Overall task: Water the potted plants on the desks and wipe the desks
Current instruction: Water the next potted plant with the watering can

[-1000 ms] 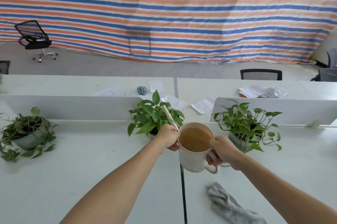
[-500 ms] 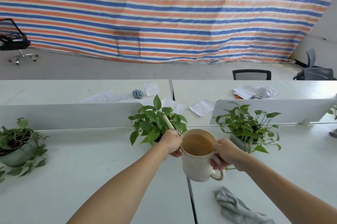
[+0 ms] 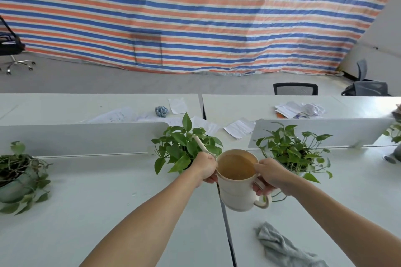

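- Where the two white desks (image 3: pixel 108 212) meet at a dark seam, the work is held directly above that join, clear of the surface.
- Centre plant (image 3: pixel 182 149): stands on the left desk, just beyond and left of the grip. It is the nearest of the three pots. The right plant (image 3: pixel 290 153) sits behind the right wrist, and the left plant (image 3: pixel 19 171) is well apart at the frame edge.
- Watering can (image 3: pixel 236 193): cream, carried upright in the air and holding brownish water close to the rim (no pour visible).
- Cloth (image 3: pixel 282 247): grey, crumpled and untouched on the right desk, near the person.
- Left hand (image 3: pixel 206 168): fingers curled round the foot of the spout at the can's rim. This is the hand nearer the centre plant.
- Right hand (image 3: pixel 269 176): fingers wrapped on the handle (image 3: pixel 263 202), thumb at the rim.
- Spout (image 3: pixel 200 146): a long thin tube running up, away and leftward from the left hand, its tip already among the centre plant's leaves. Judgement: pouring calls for tipping the can forward-left along that axis, the right hand lifting. Spillage over the rim is the risk.
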The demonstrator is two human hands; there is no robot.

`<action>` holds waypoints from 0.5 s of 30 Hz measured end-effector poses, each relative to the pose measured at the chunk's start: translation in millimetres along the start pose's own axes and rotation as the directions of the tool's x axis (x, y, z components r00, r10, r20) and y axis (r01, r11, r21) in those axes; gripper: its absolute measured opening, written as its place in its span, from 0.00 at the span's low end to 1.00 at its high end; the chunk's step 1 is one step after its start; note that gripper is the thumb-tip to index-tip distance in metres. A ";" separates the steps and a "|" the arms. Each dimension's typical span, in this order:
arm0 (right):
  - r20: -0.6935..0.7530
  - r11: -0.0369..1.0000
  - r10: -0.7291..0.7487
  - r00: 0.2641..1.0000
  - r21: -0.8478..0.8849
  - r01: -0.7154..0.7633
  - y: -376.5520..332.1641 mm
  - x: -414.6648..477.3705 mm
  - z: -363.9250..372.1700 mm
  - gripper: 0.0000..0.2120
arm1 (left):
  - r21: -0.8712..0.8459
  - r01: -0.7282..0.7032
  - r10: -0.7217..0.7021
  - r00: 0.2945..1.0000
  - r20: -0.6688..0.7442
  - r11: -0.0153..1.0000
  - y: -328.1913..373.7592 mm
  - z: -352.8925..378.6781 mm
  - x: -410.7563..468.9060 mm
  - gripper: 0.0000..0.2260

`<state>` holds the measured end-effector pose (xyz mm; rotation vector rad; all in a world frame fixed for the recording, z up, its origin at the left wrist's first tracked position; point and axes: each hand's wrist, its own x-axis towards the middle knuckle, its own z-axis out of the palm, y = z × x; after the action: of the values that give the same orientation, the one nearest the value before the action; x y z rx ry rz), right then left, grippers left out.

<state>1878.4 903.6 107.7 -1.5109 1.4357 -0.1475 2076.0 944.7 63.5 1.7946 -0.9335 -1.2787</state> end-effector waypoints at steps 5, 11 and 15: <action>0.027 1.000 -0.001 1.000 0.007 0.001 4.4 0.5 5.7 0.11 | -0.007 0.000 0.000 1.000 -0.004 1.000 -6.2 -5.5 -3.8 0.05; 0.044 1.000 0.005 0.999 0.010 -0.005 16.8 -1.0 10.2 0.13 | 0.014 0.017 -0.017 1.000 0.003 1.000 -12.2 -3.2 -10.0 0.05; 0.049 1.000 0.011 0.999 0.009 -0.011 21.9 -3.8 9.1 0.14 | 0.011 0.027 -0.027 1.000 0.009 1.000 -12.9 1.6 -13.0 0.05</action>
<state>1868.5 916.3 89.9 -1.4894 1.4023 -0.1091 2073.2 961.8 57.5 1.8168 -0.9260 -1.3019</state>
